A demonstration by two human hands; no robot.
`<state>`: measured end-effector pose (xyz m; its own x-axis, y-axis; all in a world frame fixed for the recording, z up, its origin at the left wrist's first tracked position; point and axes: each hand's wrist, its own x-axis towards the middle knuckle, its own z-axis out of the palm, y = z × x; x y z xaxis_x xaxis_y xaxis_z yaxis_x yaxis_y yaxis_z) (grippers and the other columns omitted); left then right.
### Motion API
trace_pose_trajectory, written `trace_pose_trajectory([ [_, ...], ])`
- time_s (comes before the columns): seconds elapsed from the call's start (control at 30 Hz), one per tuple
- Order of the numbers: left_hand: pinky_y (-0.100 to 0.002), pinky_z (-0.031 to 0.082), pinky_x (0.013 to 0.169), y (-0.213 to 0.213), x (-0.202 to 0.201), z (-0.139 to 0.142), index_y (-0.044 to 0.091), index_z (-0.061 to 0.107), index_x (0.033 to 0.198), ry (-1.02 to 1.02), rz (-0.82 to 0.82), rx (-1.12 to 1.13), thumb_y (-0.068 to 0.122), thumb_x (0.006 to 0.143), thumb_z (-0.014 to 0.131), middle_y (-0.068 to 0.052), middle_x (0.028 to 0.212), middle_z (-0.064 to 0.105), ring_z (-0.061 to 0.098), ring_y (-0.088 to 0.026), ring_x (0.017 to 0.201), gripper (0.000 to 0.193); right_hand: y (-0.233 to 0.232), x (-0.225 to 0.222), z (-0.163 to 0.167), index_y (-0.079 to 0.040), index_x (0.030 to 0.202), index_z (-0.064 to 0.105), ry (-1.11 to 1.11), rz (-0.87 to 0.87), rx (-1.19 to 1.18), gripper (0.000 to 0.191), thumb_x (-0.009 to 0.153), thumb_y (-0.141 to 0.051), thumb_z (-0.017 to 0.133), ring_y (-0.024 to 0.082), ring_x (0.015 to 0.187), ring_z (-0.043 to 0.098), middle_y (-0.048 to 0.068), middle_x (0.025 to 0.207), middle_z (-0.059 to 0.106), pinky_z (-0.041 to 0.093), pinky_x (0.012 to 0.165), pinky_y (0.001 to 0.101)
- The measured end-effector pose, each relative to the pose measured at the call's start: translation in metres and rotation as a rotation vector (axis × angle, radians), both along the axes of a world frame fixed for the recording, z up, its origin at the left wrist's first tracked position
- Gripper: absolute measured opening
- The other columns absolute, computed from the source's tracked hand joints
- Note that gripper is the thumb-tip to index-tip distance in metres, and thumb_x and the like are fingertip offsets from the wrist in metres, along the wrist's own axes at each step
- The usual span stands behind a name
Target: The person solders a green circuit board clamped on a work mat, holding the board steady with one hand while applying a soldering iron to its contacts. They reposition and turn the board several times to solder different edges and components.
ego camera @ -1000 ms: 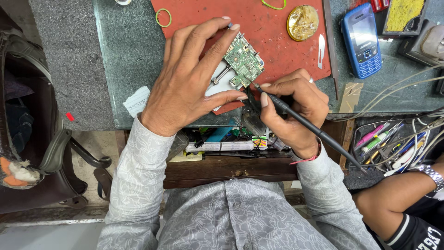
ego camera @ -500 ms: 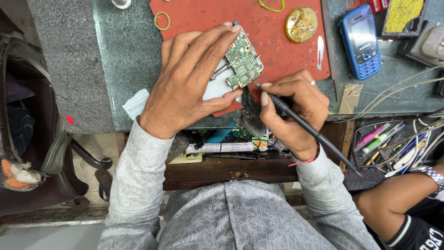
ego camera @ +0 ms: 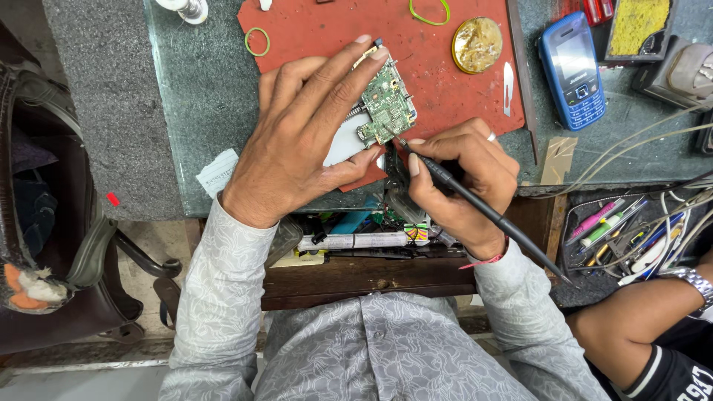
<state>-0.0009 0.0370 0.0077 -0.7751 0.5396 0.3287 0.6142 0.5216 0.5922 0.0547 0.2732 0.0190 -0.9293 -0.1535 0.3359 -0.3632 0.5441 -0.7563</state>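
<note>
My left hand (ego camera: 301, 134) grips a green circuit board (ego camera: 388, 108) with a white part under it, holding it tilted above the red mat (ego camera: 327, 30). My right hand (ego camera: 460, 174) holds a thin black tool (ego camera: 483, 212) like a pen. Its tip touches the lower edge of the circuit board. The tool's long handle runs down to the right past my wrist.
A blue keypad phone (ego camera: 572, 70), a round brass tin (ego camera: 476, 44), a small blade (ego camera: 508, 78) and green rubber bands (ego camera: 257, 41) lie on the bench. An open drawer (ego camera: 356, 241) holds tools. Another person's arm with a watch (ego camera: 646, 312) is at the right, near a tray of pens (ego camera: 631, 238).
The circuit board has tilted and shifted slightly in my left hand. My right hand stays at its lower edge with the tool tip on the board.
</note>
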Motion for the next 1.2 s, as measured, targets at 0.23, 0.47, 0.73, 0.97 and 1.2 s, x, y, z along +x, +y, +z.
trace_pose_trajectory([
  [0.23, -0.043, 0.036, 0.119, 0.0, -0.0018, 0.0032, 0.011, 0.042, 0.161, 0.0, -0.002, -0.002, 0.03, 0.087, 0.087, -0.005, 0.166, 0.04, 0.049, -0.028, 0.136, 0.089, -0.0021, -0.0022, 0.0025, 0.001, 0.1, 0.069, 0.01, -0.004, 0.015, 0.017, 0.087, 0.003, 0.079, 0.021, 0.084, 0.068, 0.012, 0.096, 0.073, 0.052, 0.077, 0.0294],
  [0.47, -0.044, 0.036, 0.118, 0.0003, -0.0023, 0.0023, 0.011, 0.042, 0.16, -0.008, 0.002, -0.007, 0.029, 0.086, 0.086, -0.004, 0.166, 0.039, 0.049, -0.027, 0.136, 0.089, -0.0041, -0.002, 0.0025, 0.001, 0.1, 0.069, 0.042, -0.017, 0.037, 0.016, 0.088, 0.002, 0.08, 0.022, 0.085, 0.068, 0.011, 0.096, 0.073, 0.052, 0.078, 0.03],
  [0.73, -0.043, 0.036, 0.117, 0.0013, -0.0025, 0.0049, 0.014, 0.041, 0.161, 0.002, 0.002, -0.007, 0.028, 0.085, 0.086, -0.004, 0.166, 0.04, 0.05, -0.026, 0.136, 0.089, -0.0063, -0.0031, 0.0035, -0.001, 0.099, 0.07, 0.081, -0.018, 0.063, 0.014, 0.088, -0.001, 0.079, 0.023, 0.087, 0.068, 0.012, 0.096, 0.074, 0.052, 0.077, 0.031],
  [0.97, -0.043, 0.036, 0.118, 0.001, -0.001, 0.0039, 0.015, 0.041, 0.161, -0.004, -0.001, -0.014, 0.024, 0.081, 0.085, -0.004, 0.166, 0.04, 0.05, -0.026, 0.136, 0.091, -0.0058, -0.0009, 0.0042, 0.0, 0.099, 0.069, 0.08, -0.017, 0.061, 0.015, 0.089, 0.0, 0.08, 0.022, 0.084, 0.068, 0.011, 0.096, 0.074, 0.052, 0.077, 0.0306],
  [1.2, -0.044, 0.036, 0.119, 0.0013, 0.0006, 0.0042, 0.014, 0.04, 0.162, 0.007, -0.009, 0.002, 0.025, 0.084, 0.085, -0.004, 0.167, 0.039, 0.049, -0.027, 0.139, 0.09, -0.0062, -0.001, 0.005, 0.0, 0.1, 0.07, 0.1, -0.002, 0.066, 0.016, 0.088, 0.002, 0.08, 0.022, 0.089, 0.069, 0.011, 0.1, 0.075, 0.053, 0.079, 0.0301],
])
